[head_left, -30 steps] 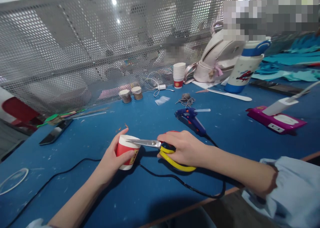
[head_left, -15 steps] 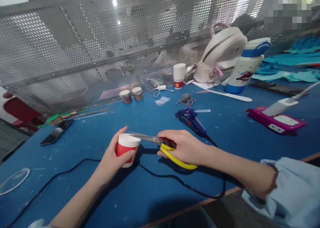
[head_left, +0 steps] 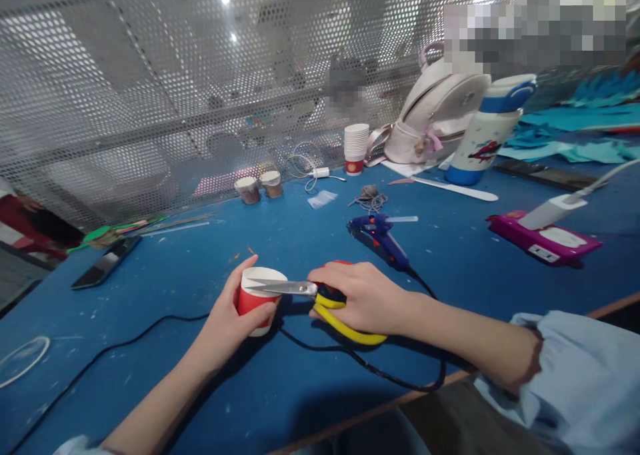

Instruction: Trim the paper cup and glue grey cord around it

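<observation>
My left hand [head_left: 233, 305] is wrapped round a red and white paper cup [head_left: 253, 302], thumb across its front and fingers behind. The cup stands slightly tilted, just above or on the blue table [head_left: 165, 375]; I cannot tell which. In my right hand [head_left: 367, 298] is a pair of scissors [head_left: 285, 287] with yellow and red handles, my fingers in the loops. Their blades lie nearly closed across the near side of the cup's rim, pointing left. Behind my right hand lies a blue glue gun [head_left: 383, 235] with a clear glue stick in its back.
Farther back are stacked paper cups [head_left: 356, 150], two small tubs [head_left: 271, 184], grey yarn [head_left: 369, 198] and a backpack [head_left: 425, 122]. At right stand a bottle [head_left: 485, 135] and a purple power strip [head_left: 545, 238]. A phone [head_left: 107, 263] lies left. A black cable [head_left: 133, 337] crosses the table.
The scissor blades have come down and left, from above the cup's far rim to across its near side. The cup has shifted slightly right in view; the camera view has moved a little.
</observation>
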Action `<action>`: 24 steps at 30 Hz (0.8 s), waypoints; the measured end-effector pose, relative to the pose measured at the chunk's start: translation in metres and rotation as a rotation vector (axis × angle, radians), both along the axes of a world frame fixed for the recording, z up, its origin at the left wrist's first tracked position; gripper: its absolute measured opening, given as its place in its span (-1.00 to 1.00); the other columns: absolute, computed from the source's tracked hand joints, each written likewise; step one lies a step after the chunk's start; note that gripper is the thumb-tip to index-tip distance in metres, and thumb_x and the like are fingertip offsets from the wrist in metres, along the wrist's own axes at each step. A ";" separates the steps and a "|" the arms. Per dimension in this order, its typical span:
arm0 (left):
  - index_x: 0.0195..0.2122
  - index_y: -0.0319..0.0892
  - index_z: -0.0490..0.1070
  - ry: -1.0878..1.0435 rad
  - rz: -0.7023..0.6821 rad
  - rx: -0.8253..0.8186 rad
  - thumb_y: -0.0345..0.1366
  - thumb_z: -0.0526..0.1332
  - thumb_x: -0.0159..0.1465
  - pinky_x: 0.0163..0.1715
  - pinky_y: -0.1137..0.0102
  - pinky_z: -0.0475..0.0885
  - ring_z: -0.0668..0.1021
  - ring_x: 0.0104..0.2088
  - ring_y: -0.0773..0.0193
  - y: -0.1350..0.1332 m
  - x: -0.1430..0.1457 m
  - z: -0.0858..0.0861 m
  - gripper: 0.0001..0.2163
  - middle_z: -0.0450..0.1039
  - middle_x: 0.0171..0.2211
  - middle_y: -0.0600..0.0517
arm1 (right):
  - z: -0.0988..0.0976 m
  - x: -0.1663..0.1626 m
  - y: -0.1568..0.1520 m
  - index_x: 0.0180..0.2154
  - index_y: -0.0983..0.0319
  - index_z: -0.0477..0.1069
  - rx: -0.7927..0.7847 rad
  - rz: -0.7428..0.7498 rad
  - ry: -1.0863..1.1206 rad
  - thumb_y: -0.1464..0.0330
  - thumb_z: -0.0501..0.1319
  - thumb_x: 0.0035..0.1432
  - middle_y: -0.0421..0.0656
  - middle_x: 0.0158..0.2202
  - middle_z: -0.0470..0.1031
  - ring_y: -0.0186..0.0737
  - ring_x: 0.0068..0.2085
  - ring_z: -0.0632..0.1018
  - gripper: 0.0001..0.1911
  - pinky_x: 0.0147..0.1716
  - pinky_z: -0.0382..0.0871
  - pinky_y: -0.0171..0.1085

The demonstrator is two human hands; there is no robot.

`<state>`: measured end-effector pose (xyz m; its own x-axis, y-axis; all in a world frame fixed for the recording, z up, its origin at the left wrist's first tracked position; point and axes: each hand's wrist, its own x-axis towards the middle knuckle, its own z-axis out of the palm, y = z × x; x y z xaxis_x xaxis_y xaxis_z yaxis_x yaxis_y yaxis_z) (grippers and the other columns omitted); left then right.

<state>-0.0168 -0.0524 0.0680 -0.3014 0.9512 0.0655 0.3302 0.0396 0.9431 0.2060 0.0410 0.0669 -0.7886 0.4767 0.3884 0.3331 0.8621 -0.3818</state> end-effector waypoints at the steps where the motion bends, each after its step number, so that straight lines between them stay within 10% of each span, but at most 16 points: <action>1: 0.21 -0.06 0.25 -0.003 -0.002 -0.003 -0.09 0.39 0.01 0.08 0.18 0.37 0.47 0.09 -0.03 0.000 0.000 0.000 -0.28 0.41 0.10 -0.10 | 0.000 0.000 0.000 -0.10 0.22 0.46 0.002 0.003 0.003 0.13 0.29 0.16 -0.10 -0.28 0.57 -0.16 -0.29 0.57 -0.64 -0.37 0.31 -0.32; 24: 0.24 -0.06 0.20 -0.019 -0.027 -0.051 -0.08 0.38 0.02 0.08 0.22 0.37 0.44 0.13 -0.01 -0.003 0.003 0.003 -0.25 0.38 0.13 -0.08 | -0.002 0.002 0.001 -0.14 0.24 0.45 0.075 0.040 0.041 0.14 0.31 0.15 -0.13 -0.35 0.54 -0.22 -0.35 0.53 -0.66 -0.41 0.26 -0.34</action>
<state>-0.0142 -0.0557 0.0707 -0.2759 0.9611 0.0117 0.3138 0.0785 0.9462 0.2078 0.0415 0.0652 -0.7892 0.4138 0.4539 0.2837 0.9010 -0.3282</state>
